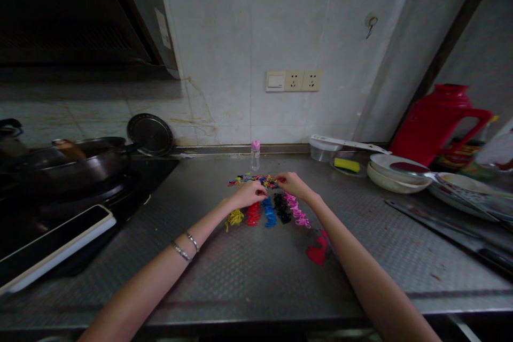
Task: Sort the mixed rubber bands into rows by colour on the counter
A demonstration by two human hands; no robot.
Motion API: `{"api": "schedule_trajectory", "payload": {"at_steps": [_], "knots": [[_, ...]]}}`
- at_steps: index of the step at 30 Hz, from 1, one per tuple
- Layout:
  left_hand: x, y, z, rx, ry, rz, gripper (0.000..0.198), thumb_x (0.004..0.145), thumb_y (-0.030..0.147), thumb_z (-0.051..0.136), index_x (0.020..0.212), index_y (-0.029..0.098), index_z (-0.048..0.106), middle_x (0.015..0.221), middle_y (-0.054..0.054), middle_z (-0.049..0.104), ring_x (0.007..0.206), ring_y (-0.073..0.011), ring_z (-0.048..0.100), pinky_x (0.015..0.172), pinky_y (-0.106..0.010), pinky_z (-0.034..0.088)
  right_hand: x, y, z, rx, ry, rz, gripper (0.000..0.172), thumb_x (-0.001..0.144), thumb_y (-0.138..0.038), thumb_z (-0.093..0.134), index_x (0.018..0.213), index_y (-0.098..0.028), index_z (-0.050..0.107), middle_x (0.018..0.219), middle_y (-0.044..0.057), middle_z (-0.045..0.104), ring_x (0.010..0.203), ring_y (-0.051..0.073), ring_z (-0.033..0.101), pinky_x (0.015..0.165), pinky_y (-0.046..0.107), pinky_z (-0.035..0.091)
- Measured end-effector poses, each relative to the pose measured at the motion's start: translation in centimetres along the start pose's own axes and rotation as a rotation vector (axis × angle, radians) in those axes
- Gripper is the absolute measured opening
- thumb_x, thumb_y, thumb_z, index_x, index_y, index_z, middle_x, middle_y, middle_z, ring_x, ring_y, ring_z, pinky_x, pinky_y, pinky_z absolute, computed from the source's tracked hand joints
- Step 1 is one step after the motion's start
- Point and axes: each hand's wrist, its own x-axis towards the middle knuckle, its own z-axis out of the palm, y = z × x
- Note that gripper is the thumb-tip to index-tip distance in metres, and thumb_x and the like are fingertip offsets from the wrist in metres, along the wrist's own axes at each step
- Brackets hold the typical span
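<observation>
A heap of mixed-colour small rubber bands (244, 178) lies on the steel counter. Nearer to me, sorted bands lie in rows: yellow bands (234, 217), red bands (253, 215), blue bands (269, 212), black bands (282, 208) and pink bands (297, 210). My left hand (250, 191) is over the far end of the red and blue rows, its fingers pinched together; what they hold is too small to name. At the right end of the mixed heap, my right hand (292, 184) has its fingertips closed among the bands, and any band in them cannot be made out.
Behind the heap stands a small clear bottle with a pink cap (255, 155). A red heart-shaped piece (317, 249) lies by my right forearm. Left are a pan (80, 163) and a white-edged device (60, 246); right are bowls (396, 176), a sponge (347, 165) and a red thermos (436, 123).
</observation>
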Motion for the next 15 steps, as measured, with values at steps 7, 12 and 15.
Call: {"api": "schedule_trajectory", "payload": {"at_steps": [7, 12, 15], "knots": [[-0.1, -1.8, -0.5, 0.056, 0.069, -0.198, 0.021, 0.071, 0.025, 0.051, 0.075, 0.016, 0.07, 0.074, -0.005, 0.066, 0.065, -0.015, 0.056, 0.062, -0.023, 0.037, -0.1, 0.2, -0.2, -0.013, 0.009, 0.003, 0.027, 0.071, -0.016, 0.047, 0.089, -0.016, 0.067, 0.078, 0.005, 0.067, 0.071, 0.014, 0.059, 0.063, 0.019, 0.041], [-0.4, -2.0, -0.6, 0.115, -0.048, -0.363, 0.02, 0.067, 0.031, 0.056, 0.073, 0.017, 0.069, 0.068, -0.003, 0.066, 0.061, -0.013, 0.055, 0.058, -0.021, 0.037, -0.1, 0.3, -0.1, -0.061, 0.011, -0.003, 0.028, 0.072, -0.016, 0.046, 0.09, -0.015, 0.067, 0.077, 0.005, 0.067, 0.068, 0.013, 0.059, 0.062, 0.019, 0.041], [-0.5, -1.8, -0.5, 0.14, -0.082, -0.398, 0.022, 0.065, 0.035, 0.057, 0.073, 0.018, 0.069, 0.066, -0.002, 0.065, 0.06, -0.0124, 0.054, 0.057, -0.021, 0.037, 0.0, 0.5, 0.1, -0.064, 0.005, 0.006, 0.028, 0.072, -0.017, 0.046, 0.091, -0.016, 0.067, 0.077, 0.004, 0.068, 0.069, 0.013, 0.059, 0.062, 0.018, 0.04]]}}
